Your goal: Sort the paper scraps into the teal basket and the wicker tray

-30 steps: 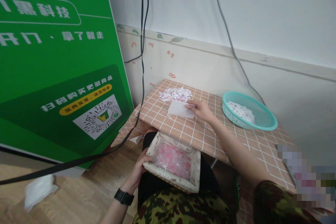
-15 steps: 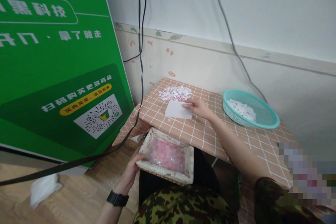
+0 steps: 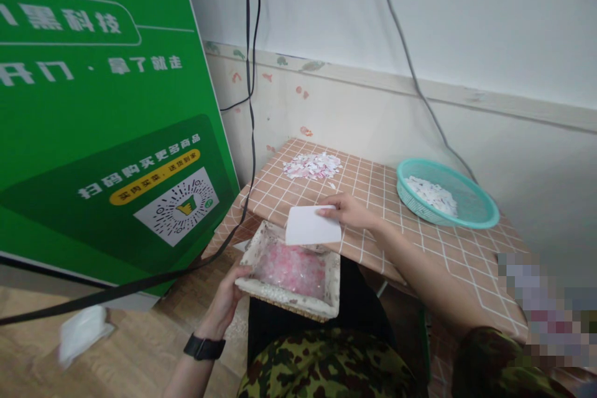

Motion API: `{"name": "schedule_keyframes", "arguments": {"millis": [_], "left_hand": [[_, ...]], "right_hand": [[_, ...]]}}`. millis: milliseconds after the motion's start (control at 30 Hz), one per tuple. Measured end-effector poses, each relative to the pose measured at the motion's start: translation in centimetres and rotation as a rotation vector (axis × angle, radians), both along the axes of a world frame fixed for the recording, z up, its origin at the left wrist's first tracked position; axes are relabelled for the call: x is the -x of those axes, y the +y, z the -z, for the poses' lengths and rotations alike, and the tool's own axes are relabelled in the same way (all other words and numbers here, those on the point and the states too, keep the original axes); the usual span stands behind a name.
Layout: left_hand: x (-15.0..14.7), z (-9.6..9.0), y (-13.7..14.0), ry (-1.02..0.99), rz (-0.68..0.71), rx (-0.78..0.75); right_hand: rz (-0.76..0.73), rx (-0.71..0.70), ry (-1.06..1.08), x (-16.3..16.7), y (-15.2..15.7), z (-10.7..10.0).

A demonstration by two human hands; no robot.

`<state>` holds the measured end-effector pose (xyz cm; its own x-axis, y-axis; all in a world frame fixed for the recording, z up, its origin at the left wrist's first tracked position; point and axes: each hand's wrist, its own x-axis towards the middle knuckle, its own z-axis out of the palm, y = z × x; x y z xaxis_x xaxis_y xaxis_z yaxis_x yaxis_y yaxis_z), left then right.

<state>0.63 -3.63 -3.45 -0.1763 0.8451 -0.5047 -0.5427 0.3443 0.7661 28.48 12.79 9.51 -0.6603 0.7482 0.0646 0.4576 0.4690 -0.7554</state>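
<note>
My left hand [image 3: 229, 298] grips the left side of a cloth-lined basket [image 3: 330, 289] held in front of the table edge, over my lap. Pink and white bits [image 3: 291, 268] lie in it, shiny as if under clear plastic. My right hand [image 3: 347, 211] pinches a flat white scraper card [image 3: 311, 226] by its right end. The card hangs over the table's front edge and covers part of the basket's far rim. Behind it, a pile of small white and pink paper-like pieces [image 3: 312, 165] rests on the table.
A turquoise plastic colander [image 3: 476, 214] with white pieces stands at the right of the checked table [image 3: 373, 183]. A green panel [image 3: 116, 106] rises at the left, with a black strap [image 3: 252, 137] hanging before it. On the floor lies a white bag [image 3: 84, 333].
My right hand has drawn the white card toward me, from beside the pile to the table's front edge and the basket. The basket has shifted slightly up and left.
</note>
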Motion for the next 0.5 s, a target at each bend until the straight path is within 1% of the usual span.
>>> {"name": "schedule_keyframes", "arguments": {"millis": [33, 100, 200, 267, 367, 500], "left_hand": [[0.0, -0.1, 0.0, -0.007, 0.005, -0.005], [0.1, -0.2, -0.1, -0.019, 0.015, -0.018], [0.4, -0.4, -0.3, -0.027, 0.009, -0.034], [0.6, -0.4, -0.3, -0.027, 0.004, -0.027], [1.0, -0.2, -0.2, -0.021, -0.012, 0.007], [1.3, -0.2, -0.2, -0.018, -0.023, 0.001]], "right_hand": [[0.016, 0.006, 0.014, -0.1, 0.0, 0.0], [0.141, -0.043, 0.077, -0.5, 0.8, -0.1], [0.401, -0.176, 0.141, -1.2, 3.3, 0.0], [0.518, -0.281, 0.101, -1.4, 4.9, 0.2], [0.589, -0.386, 0.003, -1.1, 6.7, 0.7], [0.577, -0.411, -0.005, 0.1, 7.9, 1.6]]}}
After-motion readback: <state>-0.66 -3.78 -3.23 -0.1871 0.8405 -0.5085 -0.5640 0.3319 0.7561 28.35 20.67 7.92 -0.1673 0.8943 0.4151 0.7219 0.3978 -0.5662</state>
